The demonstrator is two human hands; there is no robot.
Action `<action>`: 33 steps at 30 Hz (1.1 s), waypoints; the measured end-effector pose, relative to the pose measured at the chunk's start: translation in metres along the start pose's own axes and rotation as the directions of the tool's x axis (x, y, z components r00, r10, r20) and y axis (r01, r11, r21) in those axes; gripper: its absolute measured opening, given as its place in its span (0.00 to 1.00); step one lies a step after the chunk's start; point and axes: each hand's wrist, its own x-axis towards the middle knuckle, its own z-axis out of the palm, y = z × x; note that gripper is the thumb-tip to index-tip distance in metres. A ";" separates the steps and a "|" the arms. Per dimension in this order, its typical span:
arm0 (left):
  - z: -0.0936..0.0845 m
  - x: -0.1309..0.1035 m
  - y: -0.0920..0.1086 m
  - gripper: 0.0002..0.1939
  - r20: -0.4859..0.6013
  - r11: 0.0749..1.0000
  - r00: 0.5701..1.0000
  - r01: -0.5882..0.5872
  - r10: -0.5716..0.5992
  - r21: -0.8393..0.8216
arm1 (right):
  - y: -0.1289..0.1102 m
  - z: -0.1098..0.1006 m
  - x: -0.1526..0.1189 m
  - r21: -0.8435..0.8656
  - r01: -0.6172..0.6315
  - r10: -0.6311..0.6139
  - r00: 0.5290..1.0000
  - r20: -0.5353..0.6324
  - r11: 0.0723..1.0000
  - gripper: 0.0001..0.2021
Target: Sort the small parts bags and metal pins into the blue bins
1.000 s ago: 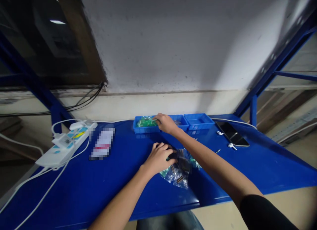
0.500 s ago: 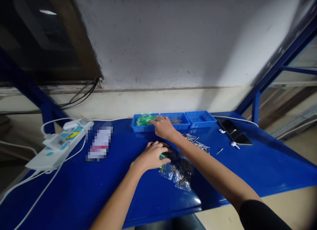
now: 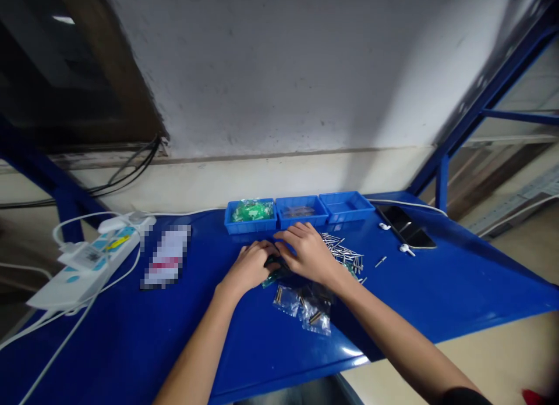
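Over the middle of the blue table, my left hand [image 3: 251, 265] has its fingers bent round a small green plastic packet [image 3: 269, 279], only part of which shows. My right hand [image 3: 308, 255] is closed with its fingertips against those of the left; what it pinches is hidden. Just below the hands lie clear plastic bags [image 3: 315, 318] with brownish, screw-like metal pieces inside. A pile of thin silver rivets [image 3: 343, 251] lies to the right of my right hand, with a bit of green beside it.
Three blue bins stand along the wall: the left bin [image 3: 227, 219] holds green packets, the middle bin [image 3: 301, 221] clear bags. Beyond the right bin [image 3: 347, 216] lie a phone [image 3: 406, 227] and white earbuds [image 3: 406, 249]. A power strip [image 3: 87, 271] with cables sits left, near a blurred-out flat item [image 3: 166, 256].
My right hand has come back from the bins toward me and now meets my left hand. The left hand has closed its fingers. The view has shifted slightly.
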 end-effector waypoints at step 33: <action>-0.006 0.012 0.008 0.07 -0.229 0.562 0.885 0.044 -0.405 -0.826 | 0.006 0.033 -0.007 0.868 -0.491 0.635 0.695 0.338 0.074 0.13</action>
